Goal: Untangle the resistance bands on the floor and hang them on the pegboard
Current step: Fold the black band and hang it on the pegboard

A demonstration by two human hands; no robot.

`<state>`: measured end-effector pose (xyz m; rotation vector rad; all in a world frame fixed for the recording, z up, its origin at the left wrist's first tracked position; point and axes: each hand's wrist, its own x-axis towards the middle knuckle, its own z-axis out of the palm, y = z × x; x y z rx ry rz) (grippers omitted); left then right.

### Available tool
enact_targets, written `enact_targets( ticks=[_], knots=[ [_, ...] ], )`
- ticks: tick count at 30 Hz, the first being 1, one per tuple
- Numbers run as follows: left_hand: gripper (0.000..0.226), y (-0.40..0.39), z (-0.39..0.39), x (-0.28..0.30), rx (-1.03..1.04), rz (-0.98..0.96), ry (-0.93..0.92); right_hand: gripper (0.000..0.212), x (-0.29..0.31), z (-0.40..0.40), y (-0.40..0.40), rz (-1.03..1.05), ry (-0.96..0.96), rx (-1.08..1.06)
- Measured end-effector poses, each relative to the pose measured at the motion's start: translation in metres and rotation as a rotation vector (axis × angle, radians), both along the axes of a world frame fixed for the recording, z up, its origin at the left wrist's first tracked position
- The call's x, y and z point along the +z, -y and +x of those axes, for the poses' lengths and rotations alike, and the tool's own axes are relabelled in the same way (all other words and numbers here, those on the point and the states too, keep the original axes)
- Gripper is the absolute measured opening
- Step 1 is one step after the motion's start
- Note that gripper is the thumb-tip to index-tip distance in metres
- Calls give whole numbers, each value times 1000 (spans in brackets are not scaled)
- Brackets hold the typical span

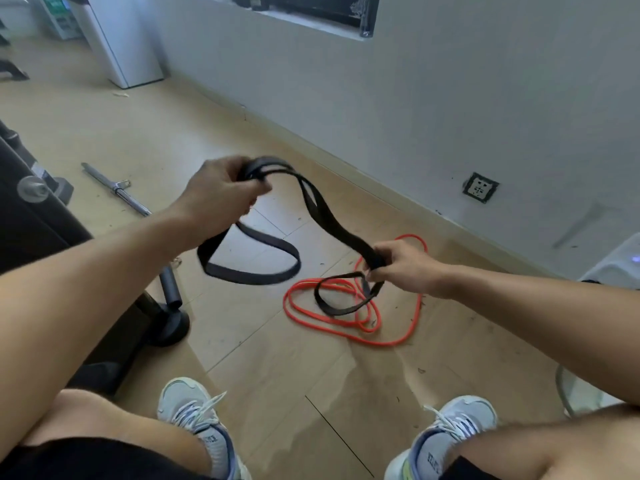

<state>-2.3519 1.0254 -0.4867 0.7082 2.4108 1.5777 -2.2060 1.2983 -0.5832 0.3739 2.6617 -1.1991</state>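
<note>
Wood floor: both hands' fingers grip black band; orange band below.

1. Floor: light wood-look planks, with small dark specks of debris scattered near the wall.
2. Wall: pale grey, with a low skirting along its foot.
3. Wall socket: dark-framed, set low on the wall and tilted in this view.
4. Chrome bar: lies flat on the floor at left, with a small clip partway along it.
5. Dark equipment frame: occupies the left edge; a black round foot rests on the floor.
6. White cabinet: stands against the wall at top left.
7. Pale object at right edge: possibly an appliance; too cropped to identify.
8. Two grey sneakers, white laces, on the floor.
</note>
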Motion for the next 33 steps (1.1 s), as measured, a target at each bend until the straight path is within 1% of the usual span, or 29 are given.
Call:
enact_targets(
  ticks=[2, 3, 4, 5, 6, 7, 8, 9, 10, 13, 15, 17, 19, 21, 23, 25, 27, 30, 31, 33],
  knots=[
    [4, 15, -11, -20, -22, -254, 35, 19, 13, 3, -4, -93, -110, -138],
    [3, 23, -14, -32, -55, -442, 48, 21, 20, 4, -5, -131, -176, -188],
    [8, 29, -17, -43, -98, -661, 40, 22, 28, 5, -5, -145, -239, -220],
    [18, 34, -19, -52, -153, -852, 38, 23, 35, 6, -3, -132, -290, -228],
    [31, 38, -19, -58, -201, -979, 56, 23, 42, 5, 0, -98, -324, -203],
    [44, 40, -18, -62, -233, -1040, 88, 24, 49, 6, 6, -53, -342, -152],
    [59, 39, -16, -62, -253, -1033, 121, 25, 54, 6, 13, -23, -342, -88],
    [70, 37, -15, -63, -264, -975, 137, 27, 59, 6, 20, -22, -331, -19],
    [76, 32, -10, -59, -283, -892, 141, 28, 62, 7, 28, -50, -312, 38],
    [83, 10, 8, -46, -369, -658, 119, 29, 69, 5, 46, -103, -275, 107],
    [86, -5, 24, -38, -423, -572, 105, 28, 72, 4, 53, -134, -254, 133],
    [75, -16, 37, -35, -464, -509, 94, 30, 73, 5, 58, -170, -239, 165],
    [52, -25, 48, -32, -485, -441, 103, 33, 75, 8, 61, -206, -257, 180],
    [29, -30, 56, -29, -493, -413, 120, 38, 80, 12, 61, -242, -295, 202],
    [20, -32, 60, -25, -493, -386, 124, 39, 86, 16, 60, -267, -343, 217],
    [21, -33, 60, -21, -502, -334, 139, 39, 88, 17, 57, -330, -400, 133],
    [24, -31, 57, -22, -532, -341, 135, 40, 91, 15, 51, -484, -447, -13],
    [23, -24, 50, -38, -552, -527, 98, 36, 104, 14, 41, -734, -505, -157],
    [24, -22, 46, -45, -537, -582, 92, 34, 108, 14, 37, -759, -525, -178],
    [26, -16, 36, -54, -485, -624, 83, 31, 110, 15, 28, -711, -572, -219]
  ],
)
